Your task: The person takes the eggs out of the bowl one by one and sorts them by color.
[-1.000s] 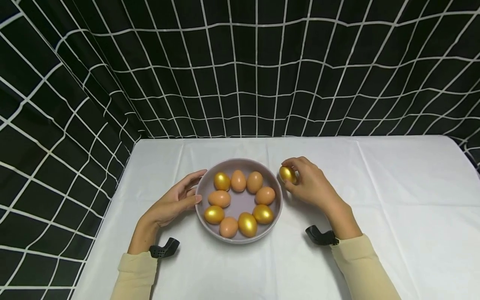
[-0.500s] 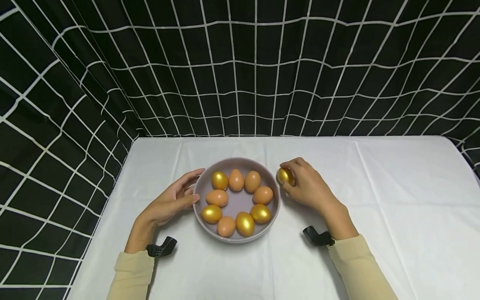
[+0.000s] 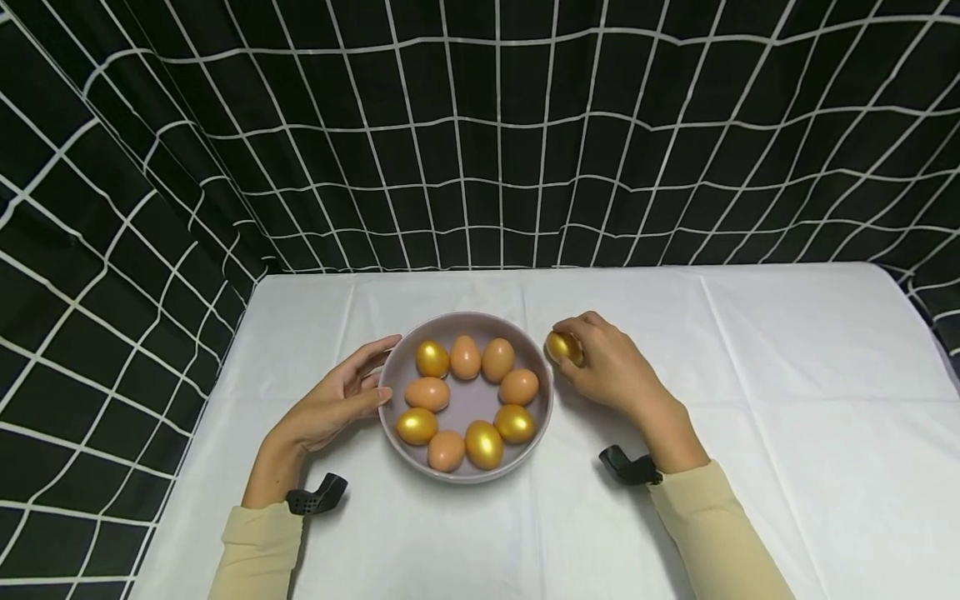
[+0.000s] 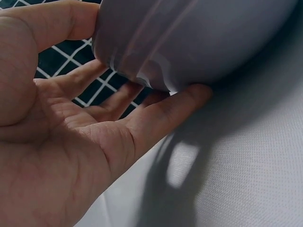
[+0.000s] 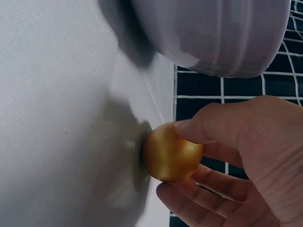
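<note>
A round mauve bowl [image 3: 472, 407] stands on the white cloth, with golden eggs [image 3: 483, 444] and brown eggs [image 3: 427, 394] lying in a loose ring inside. My left hand [image 3: 333, 404] holds the bowl at its left side. Its thumb lies on the rim, and in the left wrist view the fingers [image 4: 156, 113] reach under the curved outer wall. Just right of the bowl, my right hand [image 3: 611, 362] pinches another golden egg [image 5: 168, 153] between thumb and fingers. That egg is low at the cloth, apart from the bowl; whether it touches the cloth is hard to tell.
The white cloth [image 3: 787, 400] covers the table on all sides of the bowl. Black curtains with a white grid [image 3: 480, 150] stand behind the table and along its left side. A black wrist device [image 3: 318, 496] sits on each wrist.
The whole head view has slid slightly, so everything sits a little further left. Bowl, eggs and both hands keep their places relative to each other.
</note>
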